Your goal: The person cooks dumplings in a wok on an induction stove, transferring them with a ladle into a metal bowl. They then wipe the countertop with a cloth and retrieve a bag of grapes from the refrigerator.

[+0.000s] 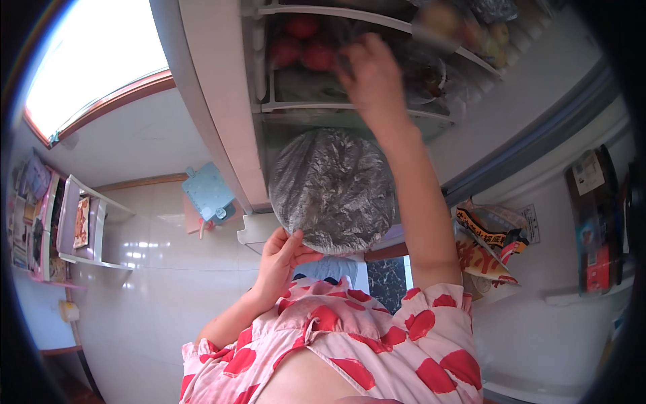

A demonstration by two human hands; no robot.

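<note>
A round container covered with crinkled clear plastic film (333,192) sits in front of me at the open fridge's lower shelf, its near edge sticking out. My left hand (287,252) grips that near edge, thumb on top and fingers beneath. Higher up, my right hand (371,70) reaches into the fridge, blurred, beside several red round fruits or vegetables (318,53) on a shelf. Its fingertips are partly hidden in shadow, so whether they hold anything cannot be told.
Shelf edges (313,106) cross the fridge above the container. The open door on the right bears food packets (489,242) and dark packages (593,217). Bagged produce (497,40) lies at the upper right. A small blue stool (209,192) and a white rack (101,222) stand on the left.
</note>
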